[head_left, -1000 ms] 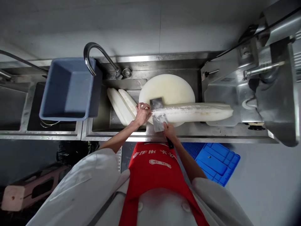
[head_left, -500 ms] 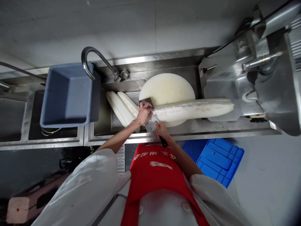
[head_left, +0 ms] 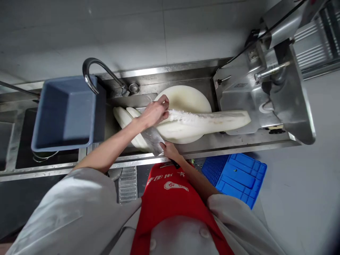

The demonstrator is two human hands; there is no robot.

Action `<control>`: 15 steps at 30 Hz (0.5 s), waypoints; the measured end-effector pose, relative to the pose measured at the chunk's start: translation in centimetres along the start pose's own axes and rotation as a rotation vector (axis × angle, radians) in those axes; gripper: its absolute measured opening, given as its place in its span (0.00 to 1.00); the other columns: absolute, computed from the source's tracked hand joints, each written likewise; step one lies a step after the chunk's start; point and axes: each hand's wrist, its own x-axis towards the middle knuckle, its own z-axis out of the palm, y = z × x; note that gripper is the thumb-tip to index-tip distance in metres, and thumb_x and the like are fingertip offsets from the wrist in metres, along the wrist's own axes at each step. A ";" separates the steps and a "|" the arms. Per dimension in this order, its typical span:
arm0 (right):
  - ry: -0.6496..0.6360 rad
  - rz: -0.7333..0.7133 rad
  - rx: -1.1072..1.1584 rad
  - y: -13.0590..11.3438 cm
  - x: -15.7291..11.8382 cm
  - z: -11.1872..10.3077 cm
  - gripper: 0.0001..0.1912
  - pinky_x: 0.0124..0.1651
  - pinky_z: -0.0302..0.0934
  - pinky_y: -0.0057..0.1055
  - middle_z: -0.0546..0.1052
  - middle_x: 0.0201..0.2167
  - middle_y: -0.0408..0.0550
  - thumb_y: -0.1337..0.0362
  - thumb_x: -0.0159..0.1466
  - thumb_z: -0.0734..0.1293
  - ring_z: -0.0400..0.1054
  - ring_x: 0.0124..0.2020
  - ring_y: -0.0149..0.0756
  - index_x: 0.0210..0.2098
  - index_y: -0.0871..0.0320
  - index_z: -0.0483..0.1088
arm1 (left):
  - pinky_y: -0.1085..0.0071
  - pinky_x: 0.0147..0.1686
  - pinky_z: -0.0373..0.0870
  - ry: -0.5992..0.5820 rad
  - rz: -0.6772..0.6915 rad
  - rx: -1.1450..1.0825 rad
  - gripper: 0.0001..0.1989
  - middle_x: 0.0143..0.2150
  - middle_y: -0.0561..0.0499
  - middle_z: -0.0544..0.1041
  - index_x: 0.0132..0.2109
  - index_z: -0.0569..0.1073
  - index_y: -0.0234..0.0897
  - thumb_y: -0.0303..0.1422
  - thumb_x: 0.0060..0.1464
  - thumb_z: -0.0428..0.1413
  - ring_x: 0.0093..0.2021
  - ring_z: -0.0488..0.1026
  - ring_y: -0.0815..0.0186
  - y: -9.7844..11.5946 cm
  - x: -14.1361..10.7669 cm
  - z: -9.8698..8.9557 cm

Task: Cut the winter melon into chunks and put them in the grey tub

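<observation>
A long, peeled, pale half of winter melon (head_left: 212,120) lies cut side up across a round white chopping board (head_left: 190,94), its right end jutting past the board. Over its left end, my left hand (head_left: 156,111) is closed, the fingers curled at the fluffy white pith. My right hand (head_left: 171,151) grips a cleaver (head_left: 153,140) by its dark handle near the front rim. The wide blade points up and left, below my left wrist, and is clear of the pith. Left of the board, more peeled pale melon pieces (head_left: 123,118) lie in the sink, partly covered by my left forearm.
A grey-blue plastic tub (head_left: 66,109) stands on the left, beside a curved faucet (head_left: 91,63). To the right is a steel machine (head_left: 287,85) with a hinged guard. Blue plastic crate pieces (head_left: 239,179) rest on the floor below the sink's front edge (head_left: 207,153).
My left hand has lifted and turned over the melon's left end. The cleaver has drawn away from the pith, down and left. The whole view has shifted somewhat.
</observation>
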 end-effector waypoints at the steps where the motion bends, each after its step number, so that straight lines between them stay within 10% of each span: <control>1: 0.007 -0.001 -0.016 0.7 -0.6 -1.0 0.19 0.42 0.58 0.28 0.78 0.31 0.50 0.58 0.77 0.59 0.71 0.37 0.37 0.36 0.60 0.73 | 0.63 0.42 0.77 -0.009 0.012 0.042 0.08 0.55 0.42 0.72 0.42 0.76 0.33 0.29 0.59 0.53 0.37 0.77 0.63 0.3 0.0 -1.4; 8: 0.059 0.097 -0.116 8.0 -8.3 -9.8 0.19 0.39 0.56 0.27 0.80 0.33 0.51 0.58 0.76 0.58 0.70 0.35 0.37 0.34 0.60 0.73 | 0.63 0.44 0.80 0.037 0.075 0.335 0.10 0.61 0.43 0.69 0.41 0.74 0.29 0.32 0.61 0.52 0.38 0.77 0.69 0.3 -1.9 -9.4; 15: 0.146 0.244 -0.113 14.6 -17.8 -17.4 0.20 0.34 0.56 0.29 0.77 0.27 0.49 0.52 0.72 0.57 0.72 0.33 0.41 0.29 0.55 0.68 | 0.53 0.53 0.72 0.107 -0.031 0.496 0.36 0.59 0.54 0.65 0.41 0.73 0.28 0.48 0.63 0.28 0.57 0.75 0.57 2.4 -5.1 -16.5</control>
